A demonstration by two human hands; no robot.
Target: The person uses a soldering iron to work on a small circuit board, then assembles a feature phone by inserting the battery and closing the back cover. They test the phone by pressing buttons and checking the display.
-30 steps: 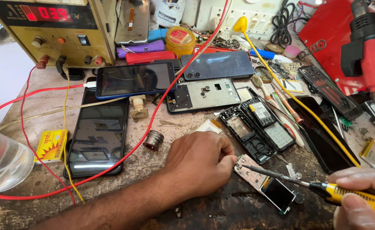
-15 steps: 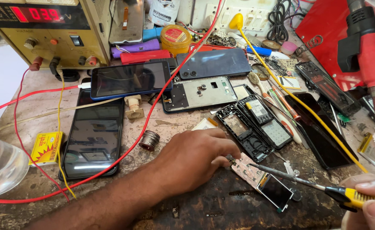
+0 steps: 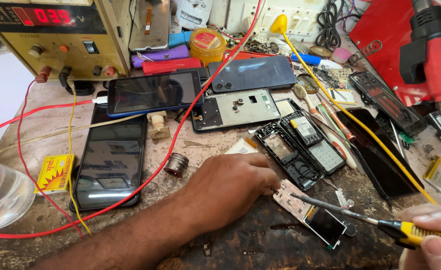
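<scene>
Close up, two hands work a small pale circuit board with a dark square screen (image 3: 308, 212) on a scarred brown tabletop (image 3: 260, 245).

Fingers curled, palm down, the left hand (image 3: 230, 182) pins the board's upper end flat against the tabletop — the right hand (image 3: 433, 232), at the frame's lower right corner, wraps a yellow-and-black-handled screwdriver (image 3: 360, 220), its thin metal tip touching the board just beside the left fingertips. Just above lie a black plastic phone frame (image 3: 288, 155) and a small spool of solder wire (image 3: 176, 164); a red cable (image 3: 145, 180) snakes past a dark-screened smartphone (image 3: 110, 160), well left.
</scene>
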